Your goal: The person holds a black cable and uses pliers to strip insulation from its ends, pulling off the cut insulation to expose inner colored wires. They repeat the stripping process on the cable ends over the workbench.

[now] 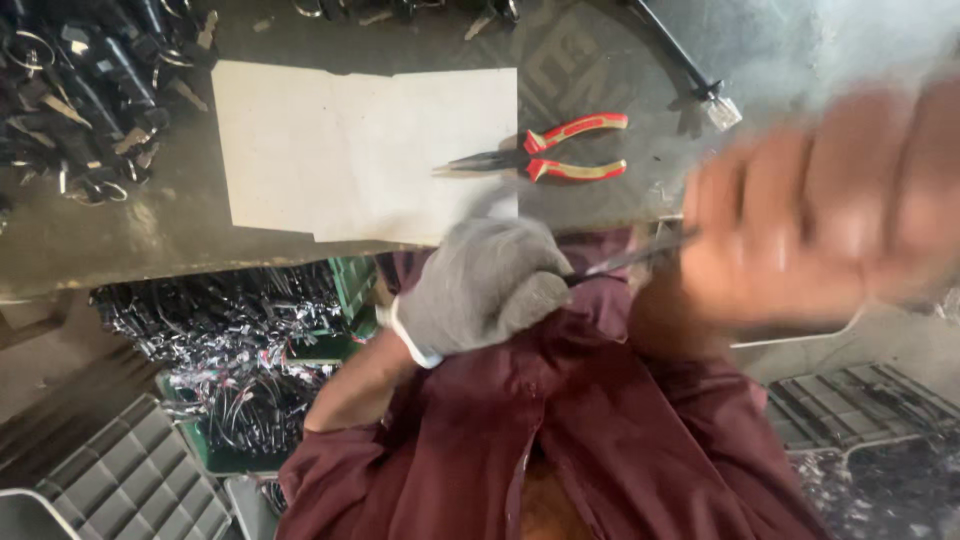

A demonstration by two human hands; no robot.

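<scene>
My left hand (480,285), in a grey knit glove, is closed in a fist just below the edge of the workbench (120,240), above my maroon shirt (600,420). It grips one end of a thin metal rod (630,257). My bare right hand (830,210) is blurred and close to the camera, closed around the rod's other end. Red-and-yellow needle-nose pliers (560,150) lie on the bench just beyond my left hand, their tips resting on a white cardboard sheet (350,150).
A heap of dark metal parts with rings (80,90) fills the bench's far left corner. A black bar tool (690,65) lies at the back right. Under the bench a green crate (240,350) holds shiny metal pieces. Grey plastic crates (120,480) stand low at both sides.
</scene>
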